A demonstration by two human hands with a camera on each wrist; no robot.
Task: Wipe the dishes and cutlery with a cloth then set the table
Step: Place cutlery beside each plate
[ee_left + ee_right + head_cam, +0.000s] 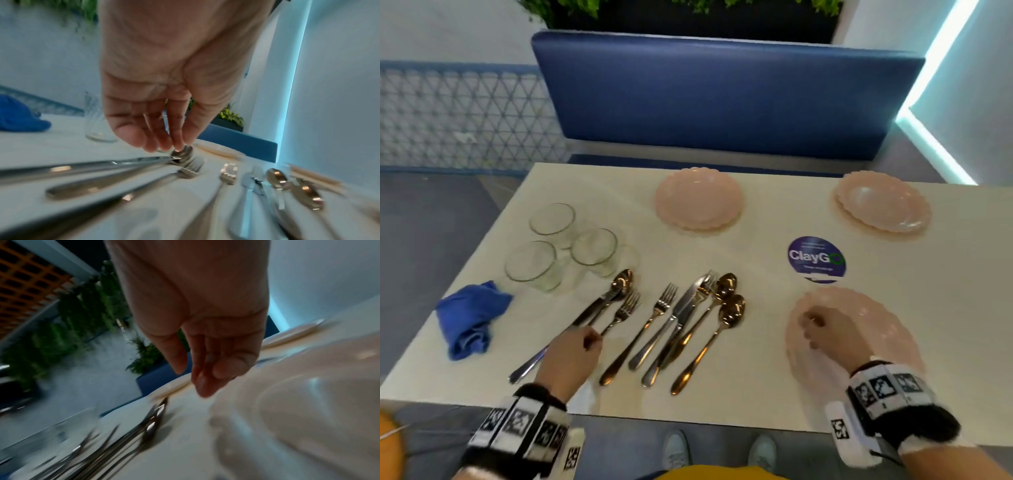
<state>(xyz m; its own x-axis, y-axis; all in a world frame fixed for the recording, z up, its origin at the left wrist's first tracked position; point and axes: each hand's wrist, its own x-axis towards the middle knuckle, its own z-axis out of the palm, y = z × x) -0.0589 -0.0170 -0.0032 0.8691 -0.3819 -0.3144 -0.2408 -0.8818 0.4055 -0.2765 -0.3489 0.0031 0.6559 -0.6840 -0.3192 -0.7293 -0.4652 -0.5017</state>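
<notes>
Several forks, knives and spoons (674, 318) lie fanned out on the white table (753, 387). My left hand (585, 342) hovers over the handles of the leftmost pieces. In the left wrist view its fingers (156, 139) hang down loosely above the cutlery (185, 168) and hold nothing. My right hand (811, 329) is over the left rim of the near pink scalloped plate (869, 332), fingers relaxed and empty; the right wrist view shows them (203, 386) just above that plate (308, 410). A crumpled blue cloth (469, 318) lies at the table's left edge.
Three clear glasses (571, 246) stand behind the cloth. Two more pink plates sit at the far middle (698, 198) and far right (883, 202). A round purple sticker (816, 258) is on the tabletop. A blue bench (722, 99) runs behind the table.
</notes>
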